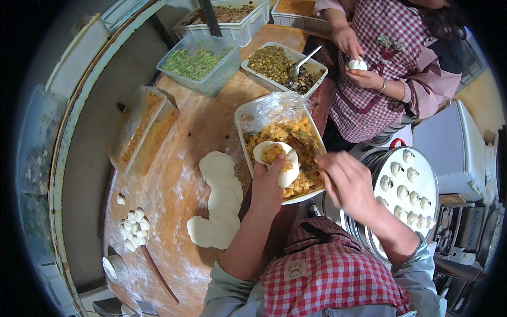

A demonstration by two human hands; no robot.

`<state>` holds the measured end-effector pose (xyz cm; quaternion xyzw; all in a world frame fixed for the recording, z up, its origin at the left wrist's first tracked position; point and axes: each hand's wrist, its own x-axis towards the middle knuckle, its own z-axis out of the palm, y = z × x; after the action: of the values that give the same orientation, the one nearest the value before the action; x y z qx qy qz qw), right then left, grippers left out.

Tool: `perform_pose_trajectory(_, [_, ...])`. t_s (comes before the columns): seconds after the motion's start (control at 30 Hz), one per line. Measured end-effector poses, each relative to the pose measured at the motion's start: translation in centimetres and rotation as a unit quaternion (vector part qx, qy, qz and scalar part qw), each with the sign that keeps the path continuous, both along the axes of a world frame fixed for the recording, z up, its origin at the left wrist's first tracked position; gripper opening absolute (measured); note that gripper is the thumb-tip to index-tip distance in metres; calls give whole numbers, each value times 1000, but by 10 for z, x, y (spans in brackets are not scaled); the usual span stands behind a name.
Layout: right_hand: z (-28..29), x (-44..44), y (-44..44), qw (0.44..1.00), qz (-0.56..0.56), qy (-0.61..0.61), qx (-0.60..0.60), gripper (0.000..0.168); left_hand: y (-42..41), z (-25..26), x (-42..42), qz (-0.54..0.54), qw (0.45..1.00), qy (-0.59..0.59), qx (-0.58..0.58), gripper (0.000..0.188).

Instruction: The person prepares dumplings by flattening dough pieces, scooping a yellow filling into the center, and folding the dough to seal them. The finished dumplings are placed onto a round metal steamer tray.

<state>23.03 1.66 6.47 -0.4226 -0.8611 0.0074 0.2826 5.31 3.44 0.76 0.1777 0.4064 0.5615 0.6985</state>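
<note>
On the palm of my left hand (269, 182) lies a round dough wrapper (291, 180) with chunky yellow-orange filling on it; my thumb presses at the filling. My right hand (346, 184), slightly blurred, grips a metal utensil (311, 140), whose far end is in the filling. Both hands are above a white rectangular tub of yellow-orange filling (299, 190), partly covered by crumpled clear plastic film (277, 107). Overlapping flat dough wrappers (223, 198) lie on the floured wooden table to the left of my left hand.
Beyond are tubs of green filling (194, 65) and dark filling with a spoon (273, 61). Dough pieces (134, 228) and a rolling pin (158, 273) lie at left. Filled buns (403, 192) sit on a round steamer tray (390, 174) at right. A co-worker's hands (366, 77) hold a bun.
</note>
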Motion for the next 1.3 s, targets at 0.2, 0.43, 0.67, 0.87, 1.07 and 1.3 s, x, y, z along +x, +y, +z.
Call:
perform_pose_trajectory(0.2, [-31, 16, 40, 763, 17, 402, -506, 19, -7, -1, -22, -175, 960, -219, -4, 41])
perform_pose_trajectory(0.43, [-4, 17, 39, 914, 69, 253, -310, 10, -13, 9, -11, -196, 975, -106, 10, 40])
perform_pose_trajectory(0.67, [-3, 22, 48, 927, 126, 211, -284, 12, -12, 17, -1, -216, 976, 30, 15, 36])
perform_pose_trajectory(0.87, [9, 19, 61, 930, 198, 106, -290, 11, -1, 11, -3, -298, 945, 128, 39, 39])
perform_pose_trajectory(1.07, [18, 16, 70, 925, 165, 39, -341, 11, 19, 9, -8, -363, 931, 37, 16, 48])
perform_pose_trajectory(1.3, [24, 16, 72, 952, 183, 22, -246, 16, 0, 4, -17, -280, 950, -125, 59, 59])
